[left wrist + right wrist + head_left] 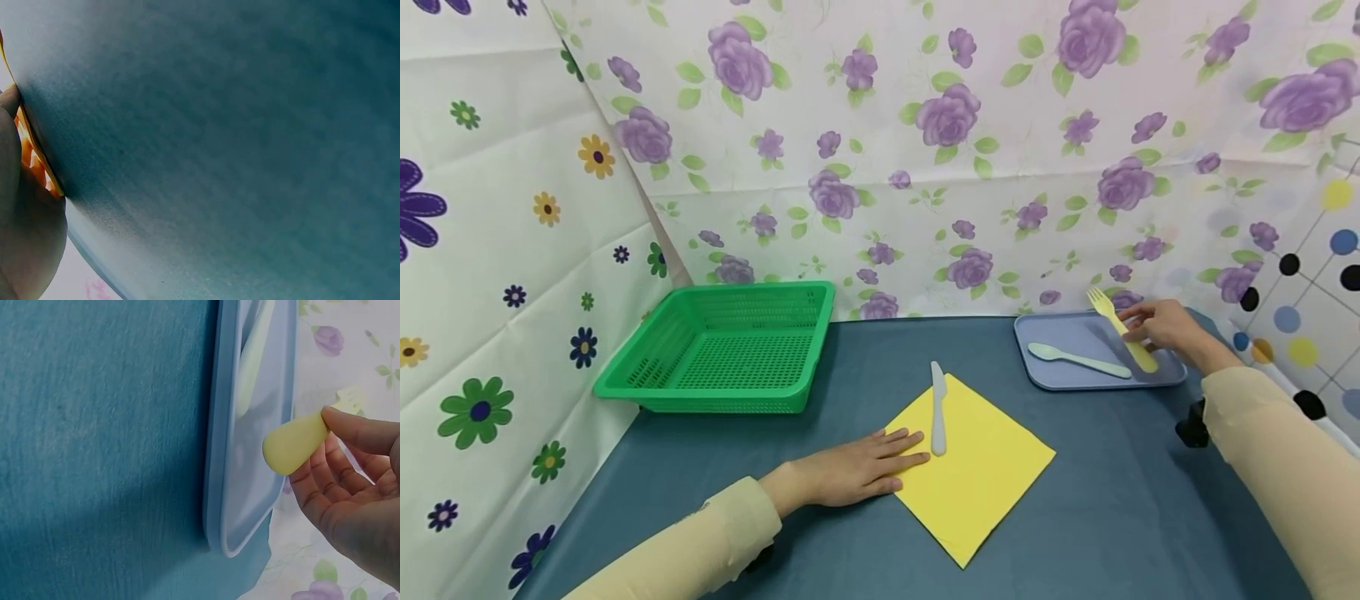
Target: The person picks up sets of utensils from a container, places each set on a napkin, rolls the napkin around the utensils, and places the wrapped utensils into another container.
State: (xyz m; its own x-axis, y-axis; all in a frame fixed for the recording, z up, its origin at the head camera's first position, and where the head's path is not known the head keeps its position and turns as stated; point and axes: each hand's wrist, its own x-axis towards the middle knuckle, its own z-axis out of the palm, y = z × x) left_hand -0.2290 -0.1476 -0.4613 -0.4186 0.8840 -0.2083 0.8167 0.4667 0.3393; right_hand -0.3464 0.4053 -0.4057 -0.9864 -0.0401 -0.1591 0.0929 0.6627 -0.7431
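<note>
My right hand [1159, 325] pinches a yellow fork [1138, 354] above the right end of a blue-grey tray [1037, 379]; its tines point up and away. In the right wrist view, thumb and fingers grip the fork [294, 444] along its handle. On the tray lies a pale green spoon [1086, 361]. With fingers spread straight, my left hand [857, 471] rests on the left corner of a folded yellow napkin [985, 467]. A pale knife [938, 417] lies on the napkin beside the left fingertips, its blade tip reaching past the upper edge.
At the back left stands a green plastic basket [715, 404] with perforated sides. A blue-grey cloth [1112, 517] covers the table. Flowered curtains [880, 125] hang behind it and to the left; a dotted sheet [1311, 333] is at the right.
</note>
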